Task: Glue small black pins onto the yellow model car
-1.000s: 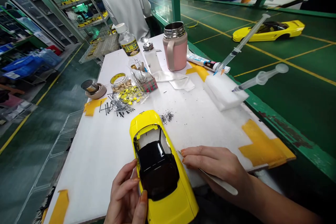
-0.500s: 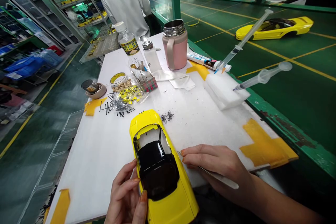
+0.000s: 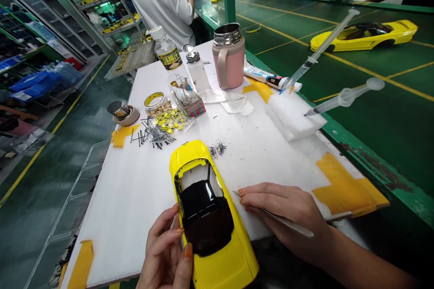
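My left hand [image 3: 166,253] curls around the yellow model car body [image 3: 203,216], its fingers gripping the side while the car rests on the white board [image 3: 135,198]. My right fingers [image 3: 267,194] pinch a slim pointed tool [image 3: 281,219] just beside it. If that tip slips, it could scratch the paint; a tighter grip could smudge the glossy black roof. Farther off lie loose black pins [image 3: 139,135] and a pink flask [image 3: 228,70].

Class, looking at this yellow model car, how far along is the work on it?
Done, it seems: the black roof sits on the yellow car. In hand: the left hand steadies it while the right hand holds a slim tool. Left: black pins and a bag of yellow bits lie on the board.
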The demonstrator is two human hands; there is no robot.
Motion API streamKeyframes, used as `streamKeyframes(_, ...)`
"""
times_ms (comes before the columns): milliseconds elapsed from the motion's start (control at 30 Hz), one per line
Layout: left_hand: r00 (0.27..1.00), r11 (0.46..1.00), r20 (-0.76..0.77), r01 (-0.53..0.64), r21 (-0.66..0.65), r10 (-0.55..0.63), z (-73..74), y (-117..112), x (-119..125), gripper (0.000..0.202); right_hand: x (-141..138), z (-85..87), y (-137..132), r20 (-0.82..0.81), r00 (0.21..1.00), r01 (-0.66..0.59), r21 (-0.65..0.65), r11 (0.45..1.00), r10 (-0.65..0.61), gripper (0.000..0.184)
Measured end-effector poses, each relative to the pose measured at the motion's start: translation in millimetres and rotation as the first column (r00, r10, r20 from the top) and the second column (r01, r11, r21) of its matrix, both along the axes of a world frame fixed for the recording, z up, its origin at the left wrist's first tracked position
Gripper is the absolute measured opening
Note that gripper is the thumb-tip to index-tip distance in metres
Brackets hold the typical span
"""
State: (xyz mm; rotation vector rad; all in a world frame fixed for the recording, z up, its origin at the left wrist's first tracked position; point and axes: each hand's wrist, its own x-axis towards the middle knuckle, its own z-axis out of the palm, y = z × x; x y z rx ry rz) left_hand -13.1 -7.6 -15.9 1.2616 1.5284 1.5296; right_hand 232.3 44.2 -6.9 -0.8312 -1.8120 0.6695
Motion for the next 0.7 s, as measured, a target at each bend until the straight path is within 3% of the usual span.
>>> streamKeyframes(500, 0.999, 0.998, 0.026, 0.047, 0.048, -0.048, -3.6, -0.5, -0.3, 0.013, -0.2, 1.7, 0.1, 0.036, 0.999, 0.014, 0.014, 1.0, -0.015, 0.028)
streamKeyframes(700, 0.999, 1.0, 0.047, 0.005, 0.027, -0.007, -0.3, 1.1, 3.3, 0.016, -0.1, 3.2, 1.1, 0.026, 0.999, -0.031, -0.008, 0.999, 0.031, 0.024)
